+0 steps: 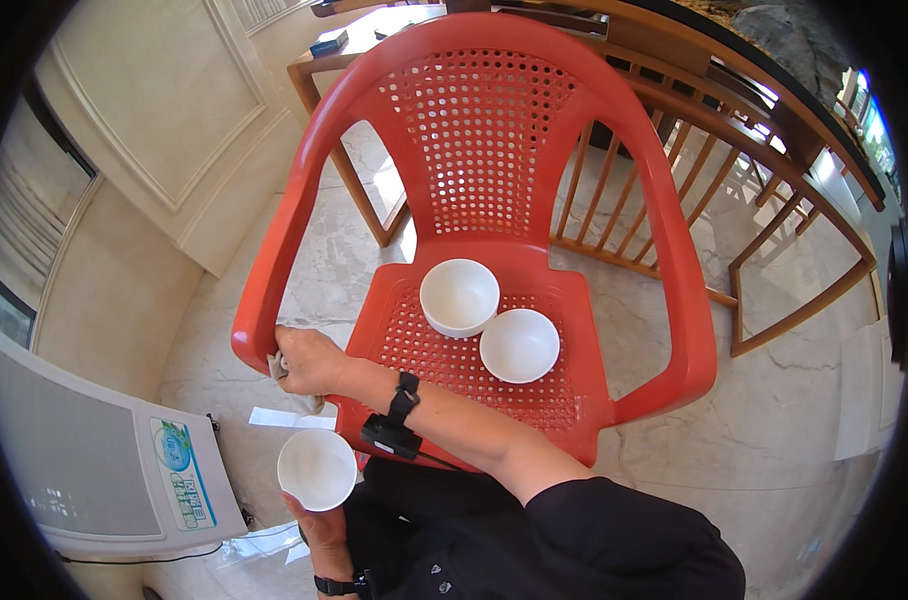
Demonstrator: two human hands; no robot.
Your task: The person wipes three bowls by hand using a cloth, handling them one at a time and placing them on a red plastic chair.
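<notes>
A red plastic armchair (491,255) with a perforated back and seat stands before me. Two white bowls, one at the seat's middle (460,298) and one nearer me on the right (520,346), rest side by side on it. My right hand (311,361) reaches across to the front of the chair's left armrest, closed on a greyish cloth (302,397) that is partly hidden by the fingers. Below it, my left hand (315,525) holds a third white bowl (317,470) by its lower side, with the inside facing up.
A white appliance (191,480) with a printed sticker stands at the lower left, a cable beside it. Behind the chair are a wooden table with a small blue box (329,43) and a slatted wooden chair (619,202). A panelled wall (154,90) rises at the left.
</notes>
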